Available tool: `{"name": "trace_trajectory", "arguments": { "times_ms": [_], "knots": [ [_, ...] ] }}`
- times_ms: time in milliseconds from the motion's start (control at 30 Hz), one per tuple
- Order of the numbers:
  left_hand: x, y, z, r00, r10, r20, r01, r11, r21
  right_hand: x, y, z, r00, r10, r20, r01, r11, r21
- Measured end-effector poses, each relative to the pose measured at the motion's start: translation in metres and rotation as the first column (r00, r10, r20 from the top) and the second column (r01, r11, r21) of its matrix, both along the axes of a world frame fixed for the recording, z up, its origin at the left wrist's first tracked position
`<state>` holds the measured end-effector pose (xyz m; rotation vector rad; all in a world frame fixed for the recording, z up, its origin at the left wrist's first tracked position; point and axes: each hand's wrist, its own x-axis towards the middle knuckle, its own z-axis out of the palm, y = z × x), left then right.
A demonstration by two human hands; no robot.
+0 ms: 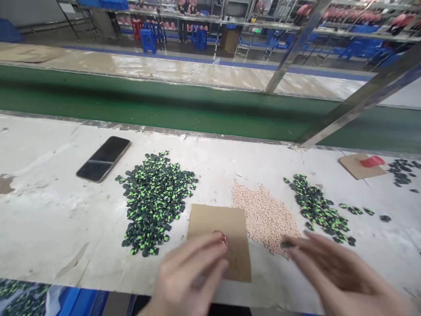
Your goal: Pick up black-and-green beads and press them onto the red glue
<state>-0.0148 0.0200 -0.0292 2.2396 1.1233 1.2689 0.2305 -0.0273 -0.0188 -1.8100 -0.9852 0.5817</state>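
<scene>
My left hand [192, 274] is over a square of brown cardboard [238, 263], its fingers curled together. At its fingertips shows a small red, shiny object [223, 238], mostly hidden by the fingers and blurred. My right hand [342, 272] pinches a small dark piece [287, 244] between thumb and forefinger, just above the near edge of a spread of tiny pinkish beads [268, 215]. Beyond that hand lies a pile of small dark pieces with bright green marks [317, 206]. A larger pile of similar dark-and-green pieces [154, 197] sits left of the cardboard.
A smartphone [104, 159] lies on the white worktable [49, 210]. At right, a red cap [372, 161] rests on another cardboard piece [353, 166], near more dark pieces [401, 171]. A green conveyor belt [171, 103] runs behind, with a metal post [355, 105] slanting across.
</scene>
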Motion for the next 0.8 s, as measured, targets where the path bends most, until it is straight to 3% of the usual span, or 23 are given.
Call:
{"name": "trace_trajectory", "arguments": {
  "times_ms": [67, 100, 167, 300, 433, 567, 667, 733, 800],
  "knots": [
    [-0.016, 0.016, 0.000, 0.932, 0.176, -0.316, -0.152, 0.983, 0.098, 0.036, 0.011, -0.009, 0.946, -0.180, 0.269, 0.204, 0.977, -0.062],
    [-0.023, 0.025, 0.000, 0.891, 0.232, -0.389, -0.192, 0.971, 0.139, 0.053, 0.016, -0.014, 0.887, -0.204, 0.413, 0.256, 0.964, -0.072],
    [-0.031, 0.041, -0.001, 0.834, 0.269, -0.483, -0.200, 0.961, 0.190, 0.081, 0.024, -0.024, 0.782, -0.164, 0.601, 0.234, 0.971, -0.040],
    [-0.032, 0.063, -0.005, 0.791, 0.251, -0.558, -0.143, 0.963, 0.230, 0.105, 0.035, -0.034, 0.696, -0.141, 0.704, 0.143, 0.988, 0.057],
    [-0.030, 0.071, -0.007, 0.792, 0.252, -0.557, -0.120, 0.958, 0.262, 0.088, 0.043, -0.031, 0.655, -0.027, 0.755, -0.069, 0.993, 0.095],
    [-0.035, 0.073, -0.006, 0.820, 0.247, -0.517, -0.126, 0.958, 0.258, 0.051, 0.054, -0.025, 0.627, 0.217, 0.749, -0.311, 0.950, -0.015],
    [-0.041, 0.071, -0.001, 0.859, 0.253, -0.445, -0.154, 0.957, 0.247, 0.031, 0.059, -0.024, 0.623, 0.323, 0.712, -0.393, 0.917, -0.072],
    [-0.044, 0.066, 0.004, 0.908, 0.257, -0.331, -0.228, 0.966, 0.125, 0.024, 0.062, -0.025, 0.639, 0.352, 0.684, -0.414, 0.907, -0.080],
    [-0.045, 0.060, 0.011, 0.948, 0.281, -0.150, -0.300, 0.945, -0.126, 0.021, 0.064, -0.027, 0.668, 0.361, 0.651, -0.421, 0.904, -0.070]
  ]
}}
